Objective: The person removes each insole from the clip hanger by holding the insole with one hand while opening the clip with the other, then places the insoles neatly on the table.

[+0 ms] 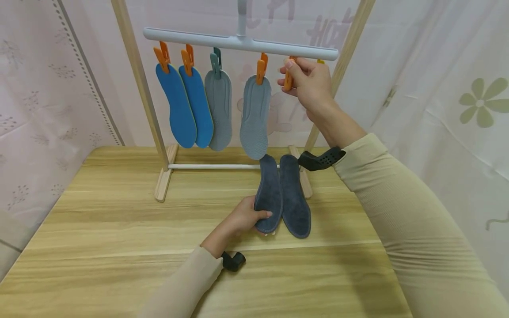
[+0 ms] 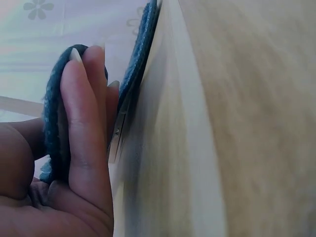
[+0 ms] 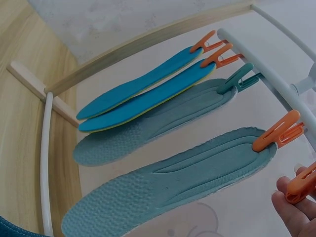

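My left hand [image 1: 244, 216] grips a dark grey insole [image 1: 269, 190] near its lower end, thumb on top and fingers beneath; the left wrist view shows it raised off the wood. A second dark insole [image 1: 295, 198] lies on the table just right of it. Up at the hanger bar, my right hand [image 1: 314, 84] pinches an orange clothespin [image 1: 289, 75] between thumb and fingers. Left of that hand, a light grey insole [image 1: 255, 117] hangs from another orange clothespin [image 1: 260, 68]. No insole shows in the pinched clothespin.
A white hanger bar [image 1: 199, 39] spans a wooden frame [image 1: 137, 79] standing on the table [image 1: 119, 247]. From it also hang two blue insoles [image 1: 176, 106] and another grey insole [image 1: 218, 110] in a green clothespin [image 1: 215, 62]. A white rod [image 1: 214, 166] joins the frame's feet.
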Tool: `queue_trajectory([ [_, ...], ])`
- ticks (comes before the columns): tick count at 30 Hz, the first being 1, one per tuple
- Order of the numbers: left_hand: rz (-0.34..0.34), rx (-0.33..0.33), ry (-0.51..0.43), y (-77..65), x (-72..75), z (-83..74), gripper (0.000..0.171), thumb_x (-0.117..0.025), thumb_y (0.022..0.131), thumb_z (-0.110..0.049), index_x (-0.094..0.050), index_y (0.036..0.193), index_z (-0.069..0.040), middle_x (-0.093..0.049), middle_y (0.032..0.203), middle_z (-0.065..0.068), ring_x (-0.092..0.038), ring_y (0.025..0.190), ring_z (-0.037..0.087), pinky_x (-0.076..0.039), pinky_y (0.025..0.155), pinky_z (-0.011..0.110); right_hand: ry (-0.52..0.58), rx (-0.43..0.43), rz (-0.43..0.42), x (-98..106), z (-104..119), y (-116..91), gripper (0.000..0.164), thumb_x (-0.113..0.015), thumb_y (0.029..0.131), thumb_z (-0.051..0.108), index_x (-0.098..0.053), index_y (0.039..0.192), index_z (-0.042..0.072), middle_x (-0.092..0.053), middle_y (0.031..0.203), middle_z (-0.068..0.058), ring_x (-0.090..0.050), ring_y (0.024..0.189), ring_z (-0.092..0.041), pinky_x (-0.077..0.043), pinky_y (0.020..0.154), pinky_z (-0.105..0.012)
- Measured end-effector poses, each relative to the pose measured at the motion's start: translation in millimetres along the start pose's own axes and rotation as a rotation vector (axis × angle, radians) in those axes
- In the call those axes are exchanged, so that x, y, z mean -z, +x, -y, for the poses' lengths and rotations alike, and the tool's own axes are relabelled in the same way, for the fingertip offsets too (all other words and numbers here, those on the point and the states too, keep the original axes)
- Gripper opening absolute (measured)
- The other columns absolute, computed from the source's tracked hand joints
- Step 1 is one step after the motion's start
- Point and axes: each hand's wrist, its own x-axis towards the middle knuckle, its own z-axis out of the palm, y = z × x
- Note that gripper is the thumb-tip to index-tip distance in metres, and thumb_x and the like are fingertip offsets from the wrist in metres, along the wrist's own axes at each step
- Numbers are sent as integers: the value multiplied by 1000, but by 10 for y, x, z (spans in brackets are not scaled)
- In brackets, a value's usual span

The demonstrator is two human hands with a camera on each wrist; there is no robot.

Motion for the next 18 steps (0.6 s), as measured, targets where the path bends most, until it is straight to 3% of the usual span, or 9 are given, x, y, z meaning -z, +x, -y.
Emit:
queue_trajectory([
  [9,16,-8,-2,56,7,61,31,-59,101,-5,-56,131,2,-72,92,18,-72,65,17,-63,60,37,-5,-10,0,-1,2,-18,40,-64,99,27,-64,134,7,-69,103,-2,-72,84,-15,-61,77,-22],
  [18,53,-2,2,116,3,105,31,-60,100,-3,-55,130,4,-73,92,26,-76,71,26,-63,60,37,-21,7,-1,-3,21,-18,40,-65,99,27,-65,134,7,-69,103,-2,-72,84,-15,-61,76,-20],
])
